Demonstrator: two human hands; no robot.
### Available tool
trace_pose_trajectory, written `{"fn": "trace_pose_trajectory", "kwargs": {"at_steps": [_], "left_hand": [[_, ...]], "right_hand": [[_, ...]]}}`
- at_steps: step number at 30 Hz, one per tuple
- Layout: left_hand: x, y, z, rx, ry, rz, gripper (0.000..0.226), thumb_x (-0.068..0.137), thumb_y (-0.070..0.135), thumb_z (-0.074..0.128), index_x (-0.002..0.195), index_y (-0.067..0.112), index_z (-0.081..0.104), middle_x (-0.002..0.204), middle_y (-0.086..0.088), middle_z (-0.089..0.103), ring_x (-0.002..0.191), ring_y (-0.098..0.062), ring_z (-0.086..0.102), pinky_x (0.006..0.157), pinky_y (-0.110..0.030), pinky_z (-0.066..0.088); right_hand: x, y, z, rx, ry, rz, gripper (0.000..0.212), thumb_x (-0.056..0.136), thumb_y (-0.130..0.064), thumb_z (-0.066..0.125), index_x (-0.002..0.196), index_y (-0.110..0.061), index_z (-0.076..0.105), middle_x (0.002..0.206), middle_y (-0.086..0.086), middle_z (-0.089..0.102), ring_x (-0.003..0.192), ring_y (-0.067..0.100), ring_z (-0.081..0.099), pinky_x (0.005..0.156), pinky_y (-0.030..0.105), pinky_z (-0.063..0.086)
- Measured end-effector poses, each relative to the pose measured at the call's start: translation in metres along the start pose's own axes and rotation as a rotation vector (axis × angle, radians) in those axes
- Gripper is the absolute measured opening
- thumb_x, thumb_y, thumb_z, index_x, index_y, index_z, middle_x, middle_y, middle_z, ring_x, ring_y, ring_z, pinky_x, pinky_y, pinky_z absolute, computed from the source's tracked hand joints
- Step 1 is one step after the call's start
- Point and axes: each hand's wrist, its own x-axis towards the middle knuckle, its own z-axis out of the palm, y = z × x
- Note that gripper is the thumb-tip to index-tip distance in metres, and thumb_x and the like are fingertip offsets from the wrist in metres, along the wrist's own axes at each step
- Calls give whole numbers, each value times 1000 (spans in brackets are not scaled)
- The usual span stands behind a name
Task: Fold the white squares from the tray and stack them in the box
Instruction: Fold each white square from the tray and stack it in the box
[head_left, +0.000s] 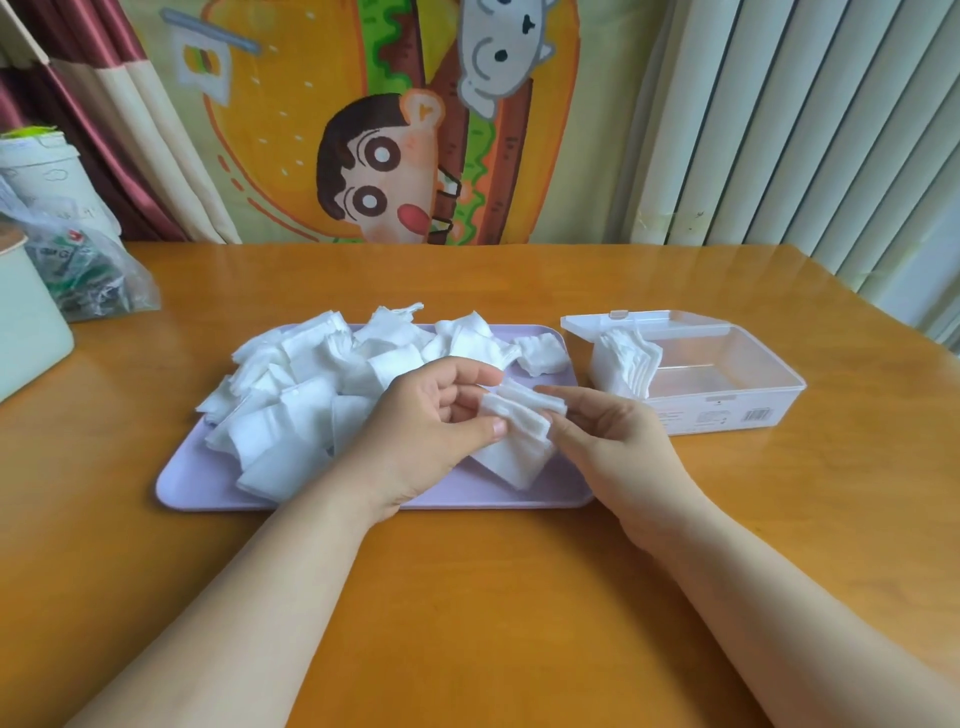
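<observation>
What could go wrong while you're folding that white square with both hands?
1. The folded square is only pinched between the left hand and right hand; if either grip loosens, it may spring open.
2. The stack leans at one end of the box and might topple when another piece goes in.
3. The pile seems to overhang the tray, so a nudge could push some onto the table.

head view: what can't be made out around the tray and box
In the head view:
the stack in the box: square count, layers blur together.
the label on the box: print too small.
the held square: its folds, partly hidden by the left hand and right hand.
the bag at far left: contents blurred by plastic.
</observation>
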Motion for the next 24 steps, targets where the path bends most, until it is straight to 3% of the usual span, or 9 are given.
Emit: {"fn": "trace_pose_trajectory", "kwargs": {"at_steps": [5, 11, 15, 20, 24], "left_hand": [[4, -4, 0, -54, 1, -15, 39, 85, 2, 82, 117, 21, 71, 105, -13, 76, 90, -14, 70, 92, -30, 58], [5, -7, 5, -23, 42, -14, 37, 84, 4, 84, 113, 22, 72, 105, -10, 78, 96, -25, 74, 94, -35, 60], [5, -6, 10, 36, 144, -4, 30, 82, 8, 85, 101, 19, 64, 100, -10, 72, 80, -22, 70, 73, -32, 55], [6, -10, 14, 185, 194, 28, 17, 82, 25, 87, 85, 27, 71, 86, -1, 75, 83, -10, 69, 74, -24, 54], [4, -7, 18, 255, 194, 65, 13, 84, 27, 85, 89, 29, 73, 94, 12, 69, 80, -1, 65, 69, -9, 47]], "right_hand": [[2, 0, -1, -27, -25, 0, 26, 105, -13, 61, 128, -19, 72, 110, -9, 80, 111, 8, 73, 103, 31, 54], [0, -1, -1, -63, -124, -23, 29, 108, -11, 54, 131, -17, 71, 119, -7, 78, 118, 9, 70, 106, 29, 51], [-2, -7, -4, 63, -179, 36, 28, 105, -18, 58, 129, -16, 73, 120, 6, 78, 122, 22, 69, 112, 38, 47], [-2, -5, -1, 119, -133, 33, 37, 95, -22, 76, 131, -15, 70, 117, 32, 69, 106, 19, 72, 98, 30, 49], [0, -3, -3, 139, -92, 23, 25, 101, -16, 66, 125, -11, 74, 112, 9, 80, 114, 27, 73, 103, 35, 52]]}}
